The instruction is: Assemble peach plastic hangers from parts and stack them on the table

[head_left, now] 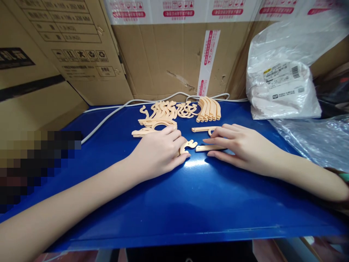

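My left hand [160, 151] is closed around a small curved beige plastic hanger piece [188, 146], whose notched end sticks out past the thumb and fingers. My right hand [240, 145] has its thumb and index finger on either side of a straight beige hanger arm [204, 148], low over the table; its far end is hidden under the palm. Just beyond those fingers lies another slim hanger arm [201, 129] with a ring-like part. Beside my left fingers, more assembled-looking beige hangers [141, 132] lie stacked, partly covered by the hand.
At the back of the blue table [174, 207] are S-shaped hooks [163, 110], small curved parts [187, 109] and a row of curved arms [209, 109]. A white cable [109, 115] runs behind them. Cardboard boxes [163, 54] wall the back; a plastic bag [283, 87] stands right.
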Available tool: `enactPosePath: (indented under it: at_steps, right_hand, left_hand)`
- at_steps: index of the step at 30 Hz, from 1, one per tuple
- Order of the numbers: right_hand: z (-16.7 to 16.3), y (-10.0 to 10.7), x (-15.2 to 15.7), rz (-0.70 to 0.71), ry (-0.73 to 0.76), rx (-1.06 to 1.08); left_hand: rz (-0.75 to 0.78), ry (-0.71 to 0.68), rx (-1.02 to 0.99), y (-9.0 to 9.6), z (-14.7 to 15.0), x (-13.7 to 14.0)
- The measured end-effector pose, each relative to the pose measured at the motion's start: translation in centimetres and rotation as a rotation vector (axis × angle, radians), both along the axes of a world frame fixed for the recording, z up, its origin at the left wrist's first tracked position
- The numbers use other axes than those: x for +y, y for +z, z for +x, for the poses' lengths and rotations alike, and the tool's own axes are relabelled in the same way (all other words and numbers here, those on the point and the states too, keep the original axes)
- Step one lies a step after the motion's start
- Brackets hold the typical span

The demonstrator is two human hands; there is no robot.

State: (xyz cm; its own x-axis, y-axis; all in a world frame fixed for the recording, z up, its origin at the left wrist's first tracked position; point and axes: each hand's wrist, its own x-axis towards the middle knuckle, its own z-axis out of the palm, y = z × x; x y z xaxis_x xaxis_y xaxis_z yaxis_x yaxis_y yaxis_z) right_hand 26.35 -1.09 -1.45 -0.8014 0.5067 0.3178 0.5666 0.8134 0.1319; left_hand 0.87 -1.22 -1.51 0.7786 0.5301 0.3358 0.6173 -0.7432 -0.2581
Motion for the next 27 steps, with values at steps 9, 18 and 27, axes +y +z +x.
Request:
enactPosePath:
  at_steps: [9, 18, 27]
  right_hand:
    - [-0.23, -0.05, 0.04, -0.174, 0.027, 0.097]
    - [-0.32, -0.65, -0.64, -0.095, 0.011, -0.014]
    - [-0.37, -0.57, -0.47, 0.023, -0.043, 0.011]
  left_hand:
    - [-0.032, 0.018, -0.025, 0.05, 0.04, -0.05]
    - [-0.120, 0.013, -0.091, 0.14, 0.10, -0.22]
    - [-0.332, -0.031, -0.198, 0.10, 0.26, -0.43]
